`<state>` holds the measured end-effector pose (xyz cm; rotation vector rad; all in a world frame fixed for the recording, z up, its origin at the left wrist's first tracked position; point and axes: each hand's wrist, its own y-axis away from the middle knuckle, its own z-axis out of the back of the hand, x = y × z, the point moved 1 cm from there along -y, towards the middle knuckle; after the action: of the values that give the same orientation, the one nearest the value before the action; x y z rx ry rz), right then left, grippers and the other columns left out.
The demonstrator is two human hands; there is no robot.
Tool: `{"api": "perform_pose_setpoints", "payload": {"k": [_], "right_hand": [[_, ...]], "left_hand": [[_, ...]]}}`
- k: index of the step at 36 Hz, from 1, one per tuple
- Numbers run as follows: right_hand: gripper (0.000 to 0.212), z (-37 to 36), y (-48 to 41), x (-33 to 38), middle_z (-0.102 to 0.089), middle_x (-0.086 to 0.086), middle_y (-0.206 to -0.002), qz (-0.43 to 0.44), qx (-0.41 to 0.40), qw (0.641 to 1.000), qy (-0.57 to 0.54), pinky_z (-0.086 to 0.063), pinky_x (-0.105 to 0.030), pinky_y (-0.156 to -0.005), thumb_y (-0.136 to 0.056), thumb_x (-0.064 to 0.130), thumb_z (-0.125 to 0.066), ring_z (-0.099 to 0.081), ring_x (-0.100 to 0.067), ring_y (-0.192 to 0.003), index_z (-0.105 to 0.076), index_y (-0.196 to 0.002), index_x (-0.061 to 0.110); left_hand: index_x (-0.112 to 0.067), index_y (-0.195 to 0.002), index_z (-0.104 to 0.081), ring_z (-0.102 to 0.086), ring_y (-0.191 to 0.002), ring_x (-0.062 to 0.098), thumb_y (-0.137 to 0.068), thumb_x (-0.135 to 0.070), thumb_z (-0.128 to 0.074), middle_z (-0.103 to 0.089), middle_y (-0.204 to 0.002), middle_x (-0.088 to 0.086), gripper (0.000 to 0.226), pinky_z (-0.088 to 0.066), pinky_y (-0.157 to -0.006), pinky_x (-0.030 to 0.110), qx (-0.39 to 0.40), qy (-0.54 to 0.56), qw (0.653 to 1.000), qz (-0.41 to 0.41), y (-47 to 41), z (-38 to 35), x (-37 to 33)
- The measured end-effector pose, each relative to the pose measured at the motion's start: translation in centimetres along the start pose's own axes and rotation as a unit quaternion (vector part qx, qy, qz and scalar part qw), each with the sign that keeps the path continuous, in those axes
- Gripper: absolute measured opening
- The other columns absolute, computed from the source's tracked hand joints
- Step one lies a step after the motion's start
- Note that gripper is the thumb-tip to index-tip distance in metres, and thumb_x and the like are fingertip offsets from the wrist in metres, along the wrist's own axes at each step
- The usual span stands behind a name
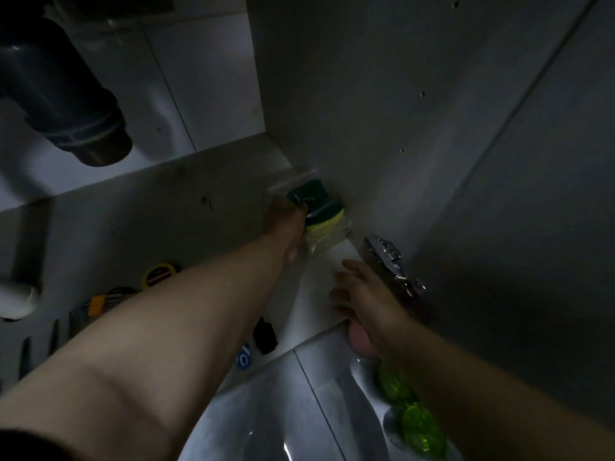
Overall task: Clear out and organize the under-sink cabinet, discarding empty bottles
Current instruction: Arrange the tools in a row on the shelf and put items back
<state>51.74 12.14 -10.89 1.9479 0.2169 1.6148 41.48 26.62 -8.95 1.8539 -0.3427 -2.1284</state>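
Head camera view, dim light, looking down into the open cabinet under a sink. The person's left hand (287, 227) reaches deep to the back right corner, where a pack of sponges (316, 204), green and yellow in clear wrap, sits on the cabinet floor (149, 211) against the side wall (366, 111). The fingers look curled around the near edge of the pack, though the picture is blurred there. The right hand (362, 294) lies flat with spread fingers on the front edge of the cabinet floor, holding nothing, just beside a metal door hinge (389, 261). A dark drain pipe (66, 104) hangs at upper left. A yellow tape measure (159, 273) and other small items lie along the left of the cabinet floor. Two green round scrubbers (422, 424) rest on the tiled floor (266, 410) outside. No bottle can be seen.

Risks, as I judge them: the loose wrap may slip through the fingers or tear if pulled by one corner, spilling sponges. The right wrist sits close to the hinge and could scrape on it. The left arm crosses over the small items and could knock them.
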Motion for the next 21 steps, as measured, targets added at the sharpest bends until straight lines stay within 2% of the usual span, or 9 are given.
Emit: {"api": "perform_pose_setpoints", "payload": {"k": [6, 9, 11, 12, 14, 15, 16, 19, 21], "right_hand": [[0.021, 0.2, 1.6, -0.6, -0.069, -0.004, -0.086, 0.037, 0.047, 0.991, 0.122, -0.045, -0.025, -0.063, -0.097, 0.006, -0.054, -0.064, -0.020, -0.077, -0.065, -0.108, 0.020], [0.020, 1.2, 3.3, -0.6, -0.068, 0.003, -0.078, 0.099, 0.079, 0.956, 0.264, -0.047, -0.020, -0.057, -0.096, 0.005, -0.055, -0.066, -0.014, -0.073, -0.068, -0.102, 0.019], [0.020, 2.0, 4.7, -0.3, -0.069, 0.005, -0.078, 0.147, 0.111, 0.914, 0.362, -0.055, -0.028, -0.068, -0.094, 0.006, -0.055, -0.069, -0.015, -0.077, -0.069, -0.098, 0.021], [0.020, 2.5, 5.4, 0.0, -0.070, 0.006, -0.079, 0.173, 0.126, 0.881, 0.423, -0.056, -0.031, -0.082, -0.093, 0.008, -0.056, -0.069, -0.012, -0.079, -0.069, -0.097, 0.023], [0.019, 3.6, 6.5, 0.7, -0.072, 0.010, -0.086, 0.245, 0.124, 0.769, 0.576, -0.033, -0.028, -0.117, -0.093, 0.016, -0.055, -0.068, -0.005, -0.086, -0.070, -0.099, 0.027], [0.019, 4.2, 7.1, 1.1, -0.073, 0.009, -0.091, 0.269, 0.125, 0.724, 0.623, -0.017, -0.026, -0.123, -0.092, 0.018, -0.054, -0.066, -0.003, -0.089, -0.070, -0.100, 0.027], [0.019, 4.8, 7.9, 1.5, -0.073, 0.007, -0.095, 0.276, 0.134, 0.701, 0.644, -0.012, -0.023, -0.123, -0.092, 0.017, -0.054, -0.064, -0.003, -0.091, -0.071, -0.098, 0.024], [0.015, 7.0, 10.5, 2.8, -0.072, -0.009, -0.101, 0.274, 0.110, 0.678, 0.673, -0.043, -0.032, -0.096, -0.092, 0.017, -0.051, -0.059, -0.018, -0.097, -0.066, -0.090, 0.018], [0.016, 8.5, 12.4, 3.6, -0.070, -0.012, -0.102, 0.248, 0.073, 0.670, 0.696, -0.051, -0.043, -0.080, -0.096, 0.023, -0.047, -0.062, -0.036, -0.095, -0.060, -0.091, 0.016]], "left_hand": [[-0.011, -0.144, -0.047, -0.059, -0.123, 0.032, -0.104, -0.018, -0.054, -0.058, -0.138, 0.014, 0.041, -0.052, -0.104, 0.048, 0.025, -0.010, 1.000, -0.007, -0.2, -0.2, 0.1], [-0.014, -0.145, -0.046, -0.061, -0.121, 0.033, -0.104, -0.030, -0.054, -0.060, -0.136, 0.014, 0.045, -0.053, -0.102, 0.050, 0.046, -0.027, 0.999, 0.002, 0.4, 0.5, -0.1], [-0.013, -0.145, -0.046, -0.060, -0.123, 0.035, -0.103, -0.036, -0.055, -0.059, -0.137, 0.016, 0.049, -0.052, -0.104, 0.049, 0.051, -0.039, 0.998, 0.005, 1.0, 1.3, -0.2], [-0.012, -0.144, -0.046, -0.060, -0.123, 0.035, -0.103, -0.037, -0.055, -0.060, -0.137, 0.017, 0.049, -0.052, -0.103, 0.046, 0.052, -0.050, 0.997, 0.000, 1.5, 1.7, -0.4], [-0.010, -0.138, -0.052, -0.061, -0.120, 0.037, -0.102, -0.034, -0.057, -0.062, -0.132, 0.019, 0.043, -0.054, -0.097, 0.039, 0.053, -0.097, 0.993, -0.030, 2.6, 2.7, -0.9], [-0.009, -0.135, -0.054, -0.062, -0.119, 0.037, -0.100, -0.030, -0.059, -0.064, -0.130, 0.019, 0.041, -0.054, -0.099, 0.043, 0.053, -0.122, 0.990, -0.048, 3.2, 3.1, -1.2], [-0.008, -0.134, -0.054, -0.062, -0.118, 0.036, -0.098, -0.026, -0.061, -0.064, -0.130, 0.018, 0.041, -0.053, -0.101, 0.044, 0.052, -0.142, 0.986, -0.065, 3.9, 3.5, -1.3], [-0.005, -0.136, -0.048, -0.059, -0.119, 0.029, -0.097, -0.017, -0.062, -0.060, -0.132, 0.015, 0.044, -0.048, -0.106, 0.041, 0.056, -0.179, 0.974, -0.125, 6.6, 4.4, -1.5], [-0.001, -0.134, -0.048, -0.060, -0.111, 0.025, -0.098, -0.009, -0.058, -0.061, -0.123, 0.016, 0.039, -0.049, -0.099, 0.026, 0.076, -0.190, 0.963, -0.174, 8.9, 4.4, -1.2]]}}
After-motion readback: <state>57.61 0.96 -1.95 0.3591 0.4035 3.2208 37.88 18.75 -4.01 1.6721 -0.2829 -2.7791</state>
